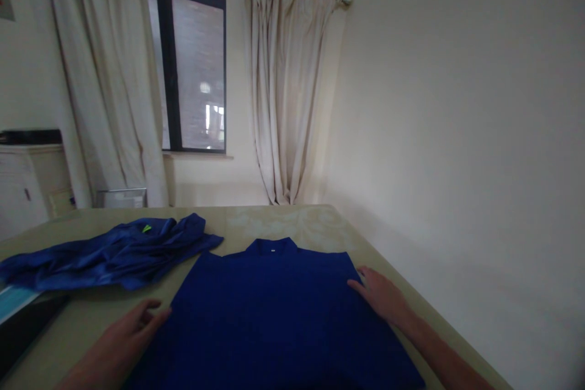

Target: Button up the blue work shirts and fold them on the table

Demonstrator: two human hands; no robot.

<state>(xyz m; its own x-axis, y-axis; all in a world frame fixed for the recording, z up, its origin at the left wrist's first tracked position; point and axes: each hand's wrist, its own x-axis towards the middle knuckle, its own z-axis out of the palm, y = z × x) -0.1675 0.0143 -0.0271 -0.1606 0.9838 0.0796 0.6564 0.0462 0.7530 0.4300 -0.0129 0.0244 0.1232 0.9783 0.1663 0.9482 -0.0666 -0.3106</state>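
Head view: your dark blue cloth shirt (274, 311) lies flat, collar away from you, on the beige table (283, 222).
Left hand (123, 341): fingers loosely spread at the shirt's left edge, gripping nothing.
Right hand (379, 294): flat, fingers together, on the shirt's right edge.
Done: body looks smoothed.
Left: no fold visible yet.
Beyond the shirt's left shoulder: crumpled blue garment (109, 250).

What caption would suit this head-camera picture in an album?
Two bare hands, left hand and right hand, rest flat on the edges of a blue shirt spread on a table, beside a crumpled blue garment.
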